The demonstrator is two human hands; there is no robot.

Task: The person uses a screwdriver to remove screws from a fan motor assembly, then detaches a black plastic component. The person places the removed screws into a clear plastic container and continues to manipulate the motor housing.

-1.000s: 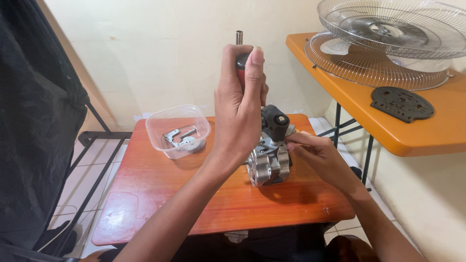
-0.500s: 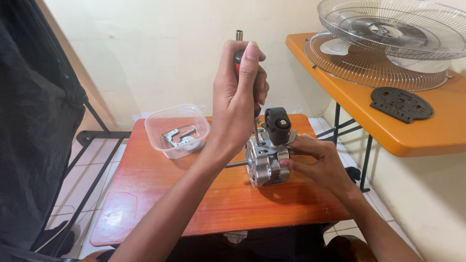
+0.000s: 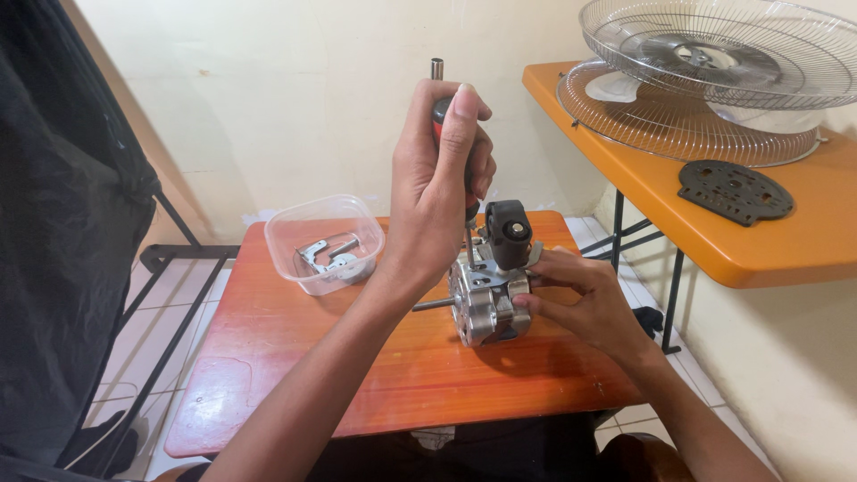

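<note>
On the low orange table (image 3: 268, 375), head view:
Fan motor (image 3: 486, 299): metal, standing near the table's middle, shaft pointing left.
Left hand (image 3: 437, 192): fist closed round an upright screwdriver (image 3: 467, 234), tip down on the motor.
Right hand (image 3: 580, 299): fingers clasping the motor's right side.
Clear plastic tub (image 3: 323, 243): left of motor, holding small metal parts.
Fan grilles (image 3: 705, 80): on the side table.

We see a bright, even light and a sharp picture; soft shadows lie under our hands on the shiny desk (image 3: 268, 357), with slight bending at the edges.
</note>
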